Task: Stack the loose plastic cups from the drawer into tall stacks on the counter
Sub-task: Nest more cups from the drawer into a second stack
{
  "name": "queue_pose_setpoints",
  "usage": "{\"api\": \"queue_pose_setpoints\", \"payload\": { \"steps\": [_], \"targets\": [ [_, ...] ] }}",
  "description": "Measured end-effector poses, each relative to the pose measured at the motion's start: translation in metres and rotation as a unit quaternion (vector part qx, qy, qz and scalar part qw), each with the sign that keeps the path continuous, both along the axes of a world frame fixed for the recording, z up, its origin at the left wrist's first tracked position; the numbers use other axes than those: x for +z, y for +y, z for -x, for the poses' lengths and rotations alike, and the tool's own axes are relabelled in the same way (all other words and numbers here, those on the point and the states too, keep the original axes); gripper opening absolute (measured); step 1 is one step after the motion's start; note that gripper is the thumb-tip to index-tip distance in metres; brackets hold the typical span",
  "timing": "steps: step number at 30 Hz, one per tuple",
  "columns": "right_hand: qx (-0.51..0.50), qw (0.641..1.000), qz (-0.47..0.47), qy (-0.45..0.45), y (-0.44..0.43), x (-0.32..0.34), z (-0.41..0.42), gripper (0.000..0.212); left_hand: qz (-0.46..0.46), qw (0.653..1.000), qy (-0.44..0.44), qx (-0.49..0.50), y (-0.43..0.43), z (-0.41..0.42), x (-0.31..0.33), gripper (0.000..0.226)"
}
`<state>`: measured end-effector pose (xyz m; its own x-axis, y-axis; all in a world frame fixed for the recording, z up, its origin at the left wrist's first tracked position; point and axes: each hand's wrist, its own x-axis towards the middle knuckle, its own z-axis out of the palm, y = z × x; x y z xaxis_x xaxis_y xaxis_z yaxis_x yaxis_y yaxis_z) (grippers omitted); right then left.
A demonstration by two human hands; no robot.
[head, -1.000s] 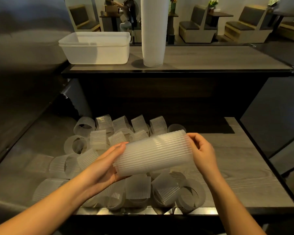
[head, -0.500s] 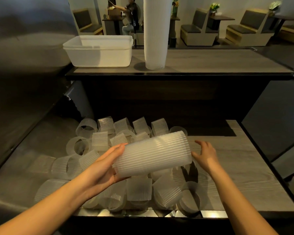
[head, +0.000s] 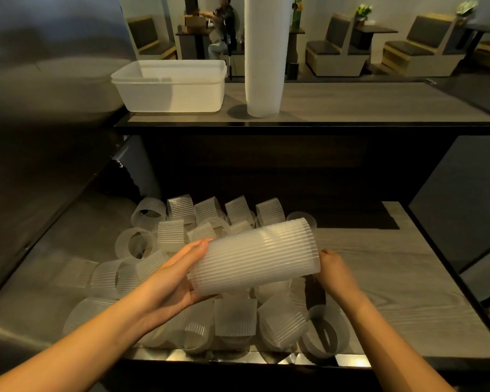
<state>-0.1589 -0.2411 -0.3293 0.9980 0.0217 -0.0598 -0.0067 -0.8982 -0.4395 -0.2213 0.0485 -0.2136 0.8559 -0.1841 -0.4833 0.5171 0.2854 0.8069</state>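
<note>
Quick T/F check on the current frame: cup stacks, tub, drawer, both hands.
1. The left hand holds a short stack of ribbed translucent plastic cups lying sideways. True.
2. The tall stack of cups stands in the drawer. False: it stands upright on the grey wood-grain counter.
3. The white rectangular plastic tub sits on the counter, left of the tall stack in the view. True.
4. The drawer is emptied of cups. False: many loose cups lie in it.
5. The right hand grips the tall stack. False: it is low over the drawer, at the short stack's right end.
</note>
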Motion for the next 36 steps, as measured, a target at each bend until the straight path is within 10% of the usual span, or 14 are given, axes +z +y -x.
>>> {"api": "queue_pose_setpoints", "payload": {
  "steps": [15,27,36],
  "targets": [
    [0.007,0.999,0.03,-0.042,-0.004,0.006,0.003,0.015,0.002,1.0,0.001,0.006,0.0,-0.004,-0.002,0.049],
    [-0.087,0.985,-0.144,-0.049,-0.013,0.066,0.018,0.02,0.006,1.0,-0.003,0.0,-0.003,-0.001,0.002,0.042],
    [-0.087,0.873,-0.463,-0.129,-0.024,0.121,0.054,0.014,0.01,1.0,-0.011,0.002,0.001,0.001,0.002,0.036]
  ]
}}
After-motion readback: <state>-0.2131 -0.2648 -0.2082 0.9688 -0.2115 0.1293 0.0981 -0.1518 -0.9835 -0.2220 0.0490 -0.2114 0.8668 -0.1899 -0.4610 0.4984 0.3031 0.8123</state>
